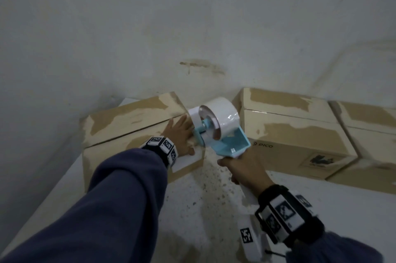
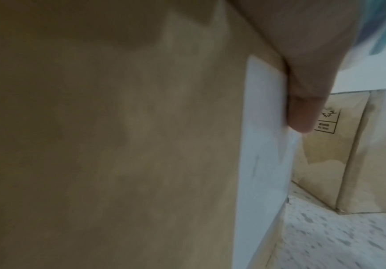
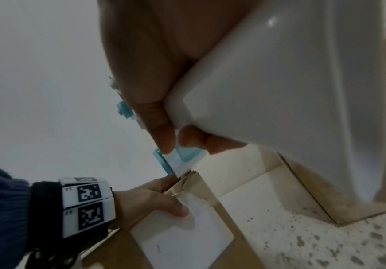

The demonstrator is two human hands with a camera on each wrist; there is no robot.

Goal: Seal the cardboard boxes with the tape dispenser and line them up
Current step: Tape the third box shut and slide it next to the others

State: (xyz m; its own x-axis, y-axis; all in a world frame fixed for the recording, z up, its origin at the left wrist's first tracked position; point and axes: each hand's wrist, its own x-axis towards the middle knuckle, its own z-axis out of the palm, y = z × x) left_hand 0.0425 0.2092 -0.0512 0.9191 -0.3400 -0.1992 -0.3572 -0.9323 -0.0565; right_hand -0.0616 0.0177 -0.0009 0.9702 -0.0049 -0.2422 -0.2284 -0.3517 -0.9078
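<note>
Head view gives us the clearest look at our left hand (image 1: 179, 134): it lies flat on top of the left cardboard box (image 1: 120, 127), fingers straight and loosely together, pressing near the box's right end, with the thumb hooked down over the near edge onto a white label (image 1: 188, 161) stuck to the front face. In the right wrist view we see that thumb (image 3: 175, 209) pressing on the label's upper part, next to a torn, ragged flap corner. The left wrist view shows the brown front face of the box close up, the label running down it, and one fingertip (image 2: 302, 116) touching the label's edge. Our right hand (image 1: 244, 168) wraps fully around the white handle of the tape dispenser (image 1: 220, 132), fingers curled tight; the blue frame and the white tape roll (image 1: 220, 117) are tilted toward the left box, and the dispenser's front end sits at the box's upper right corner, just beside our left fingers. We cannot tell whether tape is already stuck to the cardboard. The left box stands at the back left of the speckled white table (image 1: 205, 198), against the wall. Apart from it, to the right, the middle box (image 1: 295, 134) stands against the wall, and a third box (image 1: 370, 140) touches its right side.
</note>
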